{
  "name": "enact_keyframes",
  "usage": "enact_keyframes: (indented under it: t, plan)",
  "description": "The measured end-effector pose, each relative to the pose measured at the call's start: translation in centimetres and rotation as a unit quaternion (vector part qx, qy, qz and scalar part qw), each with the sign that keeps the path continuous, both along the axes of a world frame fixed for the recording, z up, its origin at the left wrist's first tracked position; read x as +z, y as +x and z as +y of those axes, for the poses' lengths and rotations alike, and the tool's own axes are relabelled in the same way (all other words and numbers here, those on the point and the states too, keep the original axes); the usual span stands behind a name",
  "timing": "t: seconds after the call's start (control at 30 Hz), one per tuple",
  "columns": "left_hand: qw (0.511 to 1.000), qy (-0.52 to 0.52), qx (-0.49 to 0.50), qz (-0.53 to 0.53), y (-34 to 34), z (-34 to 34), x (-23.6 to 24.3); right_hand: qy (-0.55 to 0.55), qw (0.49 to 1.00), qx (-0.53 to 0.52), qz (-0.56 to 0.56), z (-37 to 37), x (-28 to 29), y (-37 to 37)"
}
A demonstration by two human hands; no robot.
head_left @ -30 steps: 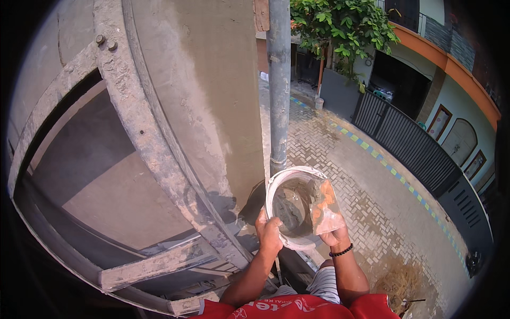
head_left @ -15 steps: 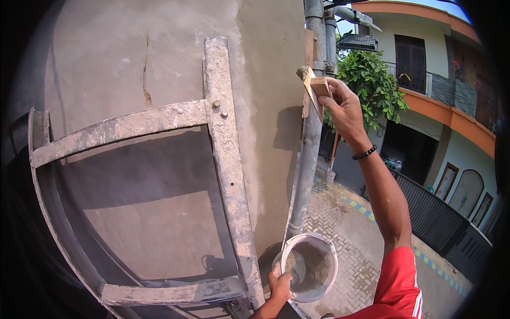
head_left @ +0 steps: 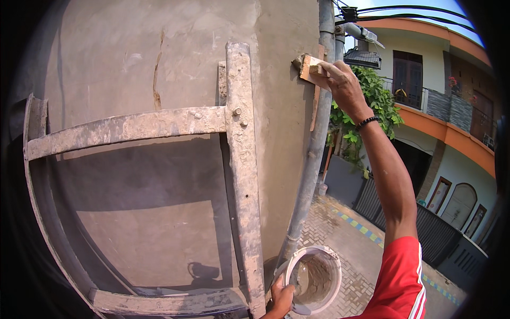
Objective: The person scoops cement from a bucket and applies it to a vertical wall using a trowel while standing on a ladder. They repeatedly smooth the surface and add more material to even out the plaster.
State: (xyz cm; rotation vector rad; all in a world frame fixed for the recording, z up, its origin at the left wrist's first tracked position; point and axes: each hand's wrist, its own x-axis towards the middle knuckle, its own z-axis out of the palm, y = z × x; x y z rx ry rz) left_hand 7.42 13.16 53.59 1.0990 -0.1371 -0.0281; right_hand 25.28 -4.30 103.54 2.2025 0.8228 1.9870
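My right hand (head_left: 348, 87) reaches up and grips the block handle of a small wooden plastering float (head_left: 306, 69). A lump of wet grey mortar (head_left: 298, 60) sits at the float's far edge, close to the plastered wall (head_left: 282, 138); whether it touches the wall I cannot tell. Low down, my left hand (head_left: 281, 296) is closed on the rim of a pale bucket (head_left: 336, 268). Mortar coats the bucket's inside, and more of it lies at the bottom.
A mortar-crusted metal scaffold frame (head_left: 243, 159) stands before the wall on the left. A grey pipe (head_left: 305, 196) runs down the wall's right edge beside a wooden strip (head_left: 317, 106). Below is a paved street (head_left: 345, 234); a leafy tree (head_left: 380, 98) and a house (head_left: 435, 69) stand beyond.
The float has turned so that its flat side shows more, and its mortar is now over the wall's face, left of the pipe. My left hand stays on the bucket. The view has shifted.
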Motion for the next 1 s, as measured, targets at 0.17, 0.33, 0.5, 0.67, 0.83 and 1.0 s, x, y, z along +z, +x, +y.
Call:
enact_keyframes:
  t: [0.17,0.33,0.5,0.67,0.83,1.0]
  plan:
    - [0.999,-0.029,-0.03,0.021,0.0,-0.4,-1.1,0.027,0.998,-0.04,0.034,-3.1,-1.5,-0.1]
    - [0.999,-0.015,-0.029,-0.014,1.4,-0.8,-4.2,0.109,0.994,0.008,-0.002,-4.2,-2.2,-1.6]
    - [0.995,-0.012,-0.034,0.092,0.3,-0.7,-3.8,-0.002,0.997,0.019,-0.073,2.2,2.3,-2.3]
    - [0.998,-0.006,-0.045,0.043,0.3,-0.8,-3.0,-0.048,0.995,-0.028,-0.088,4.4,4.0,-0.2]
    - [0.998,-0.005,-0.044,0.043,0.9,-1.3,-3.8,-0.065,0.986,-0.045,-0.145,4.9,7.7,1.4]
    - [0.998,-0.005,-0.043,0.039,1.3,-1.2,-3.8,-0.048,0.986,-0.037,-0.155,5.4,7.1,1.7]
